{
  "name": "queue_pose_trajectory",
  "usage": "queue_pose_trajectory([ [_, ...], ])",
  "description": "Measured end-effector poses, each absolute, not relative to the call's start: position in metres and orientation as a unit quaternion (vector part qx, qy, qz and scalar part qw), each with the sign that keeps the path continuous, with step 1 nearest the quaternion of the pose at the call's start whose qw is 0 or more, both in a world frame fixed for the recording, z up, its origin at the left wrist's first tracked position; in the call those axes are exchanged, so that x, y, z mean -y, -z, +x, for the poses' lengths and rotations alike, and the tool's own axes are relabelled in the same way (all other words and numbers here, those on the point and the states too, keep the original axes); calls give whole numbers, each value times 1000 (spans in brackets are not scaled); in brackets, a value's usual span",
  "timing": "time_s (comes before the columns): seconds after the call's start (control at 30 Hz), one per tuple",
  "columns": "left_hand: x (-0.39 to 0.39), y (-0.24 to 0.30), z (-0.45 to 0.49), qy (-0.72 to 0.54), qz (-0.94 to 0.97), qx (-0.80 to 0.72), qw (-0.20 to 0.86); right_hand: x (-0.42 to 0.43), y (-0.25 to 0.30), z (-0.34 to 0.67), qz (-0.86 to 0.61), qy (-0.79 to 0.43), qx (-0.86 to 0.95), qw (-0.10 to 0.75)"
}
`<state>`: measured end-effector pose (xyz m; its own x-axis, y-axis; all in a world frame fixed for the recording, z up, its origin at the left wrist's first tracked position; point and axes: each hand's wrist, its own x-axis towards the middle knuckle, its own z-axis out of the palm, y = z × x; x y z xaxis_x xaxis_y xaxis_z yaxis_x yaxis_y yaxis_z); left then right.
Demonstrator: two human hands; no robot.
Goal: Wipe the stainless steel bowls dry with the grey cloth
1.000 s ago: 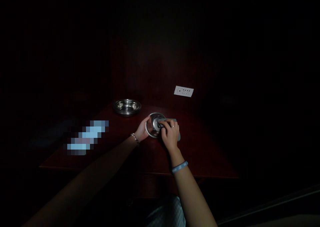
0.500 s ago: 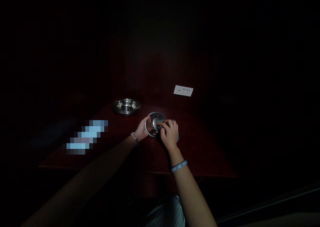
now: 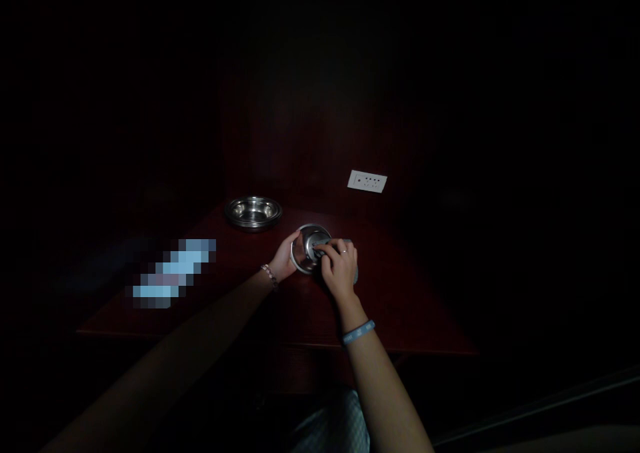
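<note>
A: At the middle of the dark red table (image 3: pixel 400 306), the small steel bowl (image 3: pixel 309 248) stands tipped on its edge, mouth towards the camera.

B: What holds it there?

A: The left hand (image 3: pixel 286 258) curls round its left rim. The right hand (image 3: pixel 340 266) is closed on a grey cloth (image 3: pixel 320 246), pressed into the hollow.

B: How would it handle?

A: Light and stiff, I judge, and likely slick on the polished wall, so the rim looks the surest hold. A 2nd steel bowl (image 3: pixel 253 212) sits upright, well apart to the back left. 1 white socket plate (image 3: pixel 367 181) shows behind the table.
</note>
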<state>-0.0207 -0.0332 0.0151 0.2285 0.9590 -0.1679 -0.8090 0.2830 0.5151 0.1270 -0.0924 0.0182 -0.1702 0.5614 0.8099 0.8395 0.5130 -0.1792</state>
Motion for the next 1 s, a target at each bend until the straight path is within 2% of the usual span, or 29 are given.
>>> queue_pose_trajectory([
  [0.27,41,-23,-18,-582,167,-228,762,90,-18,127,-478,138,738,456],
  [0.47,41,-22,-20,-582,176,-231,759,89,-16,123,-417,94,761,488],
  [0.8,45,-24,-19,-554,184,-238,777,91,-22,122,-431,81,778,450],
  [1.0,49,-28,-17,-568,206,-236,761,84,-19,124,-461,3,706,537],
])
